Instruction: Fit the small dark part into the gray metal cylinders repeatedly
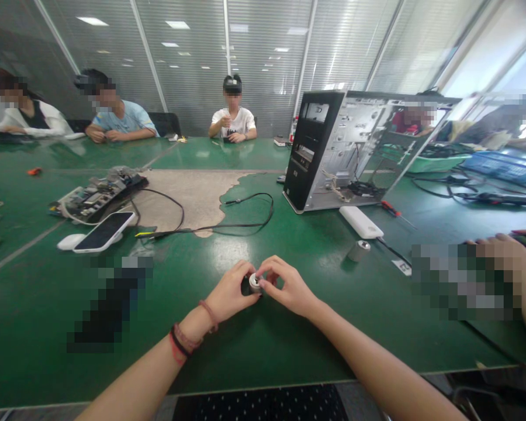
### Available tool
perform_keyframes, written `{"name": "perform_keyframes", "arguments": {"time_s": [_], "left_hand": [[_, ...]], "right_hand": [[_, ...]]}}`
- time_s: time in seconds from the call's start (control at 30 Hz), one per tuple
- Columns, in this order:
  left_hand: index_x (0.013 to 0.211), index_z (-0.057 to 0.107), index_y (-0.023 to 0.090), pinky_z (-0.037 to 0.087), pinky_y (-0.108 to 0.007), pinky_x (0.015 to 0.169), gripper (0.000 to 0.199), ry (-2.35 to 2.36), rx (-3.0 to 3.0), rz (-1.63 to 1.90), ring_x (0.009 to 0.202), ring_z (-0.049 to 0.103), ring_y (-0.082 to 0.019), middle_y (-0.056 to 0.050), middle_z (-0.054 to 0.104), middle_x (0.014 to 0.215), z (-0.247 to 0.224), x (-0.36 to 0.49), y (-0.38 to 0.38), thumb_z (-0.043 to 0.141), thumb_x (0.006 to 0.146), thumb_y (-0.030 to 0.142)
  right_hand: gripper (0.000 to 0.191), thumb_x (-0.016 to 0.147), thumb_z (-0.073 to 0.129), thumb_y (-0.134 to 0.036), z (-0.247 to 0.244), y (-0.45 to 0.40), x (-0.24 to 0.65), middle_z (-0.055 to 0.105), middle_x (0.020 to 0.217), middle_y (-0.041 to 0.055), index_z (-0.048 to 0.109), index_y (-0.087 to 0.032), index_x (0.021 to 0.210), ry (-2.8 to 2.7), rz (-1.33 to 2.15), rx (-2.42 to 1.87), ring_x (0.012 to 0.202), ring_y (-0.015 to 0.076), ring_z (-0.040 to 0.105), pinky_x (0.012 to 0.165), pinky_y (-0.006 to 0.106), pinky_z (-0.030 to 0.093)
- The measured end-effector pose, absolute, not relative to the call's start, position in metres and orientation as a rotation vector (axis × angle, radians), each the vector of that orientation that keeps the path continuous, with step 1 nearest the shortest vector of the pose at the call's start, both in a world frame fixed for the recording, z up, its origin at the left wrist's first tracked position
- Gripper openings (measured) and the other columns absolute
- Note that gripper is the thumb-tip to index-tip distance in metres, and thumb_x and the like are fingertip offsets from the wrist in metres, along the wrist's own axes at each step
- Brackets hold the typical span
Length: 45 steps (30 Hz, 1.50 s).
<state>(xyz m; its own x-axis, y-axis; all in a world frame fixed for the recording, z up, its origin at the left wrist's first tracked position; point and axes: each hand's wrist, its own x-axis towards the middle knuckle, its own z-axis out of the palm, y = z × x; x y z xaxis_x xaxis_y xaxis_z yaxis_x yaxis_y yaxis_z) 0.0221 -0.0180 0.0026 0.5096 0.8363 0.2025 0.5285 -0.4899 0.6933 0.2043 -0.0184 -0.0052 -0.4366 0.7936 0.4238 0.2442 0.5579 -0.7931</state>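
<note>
My left hand (230, 290) curls its thumb and fingers around a small silver metal cylinder (255, 285), which looks like a small motor. It stands upright at the green table's surface, with its round light top facing up and a dark part at the centre. From the other side, my right hand (288, 286) pinches at that top with thumb and fingertips. Whatever tiny piece may lie between those fingertips is too small to make out. A second silver cylinder (359, 250) of similar look rests further off to the right, touched by neither hand.
An open black computer case (319, 152) stands at the back right. Before it lie a white power bank (361, 222) and a red screwdriver (397, 213). At left are a circuit assembly (100, 193), a phone (105, 232) and a black cable (210, 225). Another person's hand (502, 251) is at right.
</note>
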Motion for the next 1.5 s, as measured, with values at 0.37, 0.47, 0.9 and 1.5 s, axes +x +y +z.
{"name": "perform_keyframes", "arguments": {"time_s": [0.37, 0.47, 0.9, 1.5], "left_hand": [[0.086, 0.05, 0.019, 0.041, -0.027, 0.071, 0.021, 1.127, 2.252, 0.676, 0.083, 0.053, -0.018, 0.0, 0.053, 0.088, 0.0, 0.019, -0.017, 0.065, 0.071, 0.019], [0.087, 0.049, 0.019, 0.041, -0.028, 0.071, 0.022, 1.132, 2.257, 0.68, 0.082, 0.053, -0.018, 0.0, 0.053, 0.088, 0.0, 0.019, -0.017, 0.065, 0.072, 0.02], [0.091, 0.051, 0.019, 0.043, -0.03, 0.077, 0.026, 1.131, 2.271, 0.663, 0.086, 0.053, -0.019, -0.002, 0.054, 0.093, 0.002, 0.016, -0.014, 0.066, 0.071, 0.019], [0.094, 0.058, 0.02, 0.044, -0.033, 0.081, 0.03, 1.103, 2.518, 0.503, 0.091, 0.054, -0.022, -0.004, 0.057, 0.096, 0.014, -0.009, -0.001, 0.069, 0.071, 0.035]], "right_hand": [[0.008, 0.084, 0.056, -0.025, -0.003, -0.02, 0.197, 0.055, 0.089, 0.0026, 0.062, -0.02, 0.088, -1.923, 0.816, -0.916, 0.068, 0.0111, 0.052, 0.061, 0.024, 0.044], [0.009, 0.085, 0.055, -0.025, 0.002, -0.019, 0.198, 0.055, 0.089, 0.0027, 0.061, -0.02, 0.088, -1.864, 0.838, -0.897, 0.071, 0.0117, 0.053, 0.062, 0.024, 0.044], [0.006, 0.081, 0.056, -0.018, 0.001, -0.006, 0.228, 0.059, 0.075, -0.0003, 0.062, -0.018, 0.082, -2.252, 0.973, -1.041, 0.066, 0.0117, 0.053, 0.062, 0.023, 0.04], [0.027, 0.084, 0.058, -0.031, 0.002, -0.004, 0.224, 0.063, 0.105, 0.0061, 0.061, -0.02, 0.108, -2.068, 0.97, -0.902, 0.098, 0.0186, 0.057, 0.088, 0.034, 0.043]]}}
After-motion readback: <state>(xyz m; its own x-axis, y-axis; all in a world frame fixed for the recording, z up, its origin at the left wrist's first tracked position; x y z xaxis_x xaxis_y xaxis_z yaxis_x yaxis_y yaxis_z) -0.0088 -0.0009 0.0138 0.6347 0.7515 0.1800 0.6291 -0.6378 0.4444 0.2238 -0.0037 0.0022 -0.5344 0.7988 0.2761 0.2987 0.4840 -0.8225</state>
